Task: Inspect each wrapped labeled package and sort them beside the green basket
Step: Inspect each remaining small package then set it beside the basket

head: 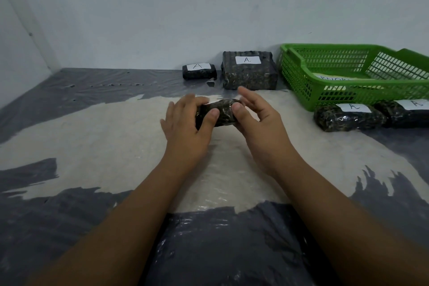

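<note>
A small dark wrapped package [222, 112] is held above the middle of the surface between both hands. My left hand [188, 127] grips its left end, thumb on the near side. My right hand [257, 121] holds its right end with the thumb, fingers stretched over the top. Its label is not visible. The green basket [325, 93] stands at the right. Two packages labeled A lie left of it by the wall, a small one [199, 71] and a large one [249, 71]. In front of the basket lie two more labeled A, one [348, 117] beside the other [408, 112].
Inside the basket lies a white labeled item [334, 77], mostly hidden by the basket wall. The surface is covered with crinkled grey plastic sheeting [92, 227] and a pale patch in the middle. White walls [139, 18] close off the back and left.
</note>
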Demonstrator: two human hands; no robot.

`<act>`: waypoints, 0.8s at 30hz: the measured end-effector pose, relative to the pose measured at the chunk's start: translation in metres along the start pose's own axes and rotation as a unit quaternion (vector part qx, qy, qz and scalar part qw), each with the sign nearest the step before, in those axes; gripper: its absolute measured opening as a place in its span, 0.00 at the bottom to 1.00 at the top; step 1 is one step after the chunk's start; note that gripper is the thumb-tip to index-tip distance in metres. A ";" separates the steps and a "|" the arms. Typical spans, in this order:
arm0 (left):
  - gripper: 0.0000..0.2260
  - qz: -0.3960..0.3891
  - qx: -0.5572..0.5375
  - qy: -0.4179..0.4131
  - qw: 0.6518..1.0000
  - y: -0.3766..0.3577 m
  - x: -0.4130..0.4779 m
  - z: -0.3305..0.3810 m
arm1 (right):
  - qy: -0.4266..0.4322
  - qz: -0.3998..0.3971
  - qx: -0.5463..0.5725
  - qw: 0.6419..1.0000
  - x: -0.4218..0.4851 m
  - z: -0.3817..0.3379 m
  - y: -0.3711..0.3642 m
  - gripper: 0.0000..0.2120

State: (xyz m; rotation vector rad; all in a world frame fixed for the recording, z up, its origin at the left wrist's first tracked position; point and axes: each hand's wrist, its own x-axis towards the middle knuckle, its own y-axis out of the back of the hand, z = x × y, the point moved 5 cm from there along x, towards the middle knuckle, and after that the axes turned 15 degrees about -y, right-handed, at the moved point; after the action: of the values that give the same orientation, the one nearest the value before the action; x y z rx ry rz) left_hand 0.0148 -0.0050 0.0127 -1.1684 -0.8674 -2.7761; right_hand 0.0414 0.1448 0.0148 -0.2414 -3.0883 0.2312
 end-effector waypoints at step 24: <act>0.12 0.001 -0.233 -0.012 0.972 -0.001 0.001 0.021 | 0.007 -0.044 0.054 0.998 0.002 0.005 -0.011 0.06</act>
State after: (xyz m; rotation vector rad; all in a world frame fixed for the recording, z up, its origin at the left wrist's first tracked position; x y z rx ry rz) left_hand 0.0280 0.0066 0.0251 -1.2447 -0.2064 -3.0630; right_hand 0.0376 0.1334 0.0119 -0.1032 -3.0514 0.3911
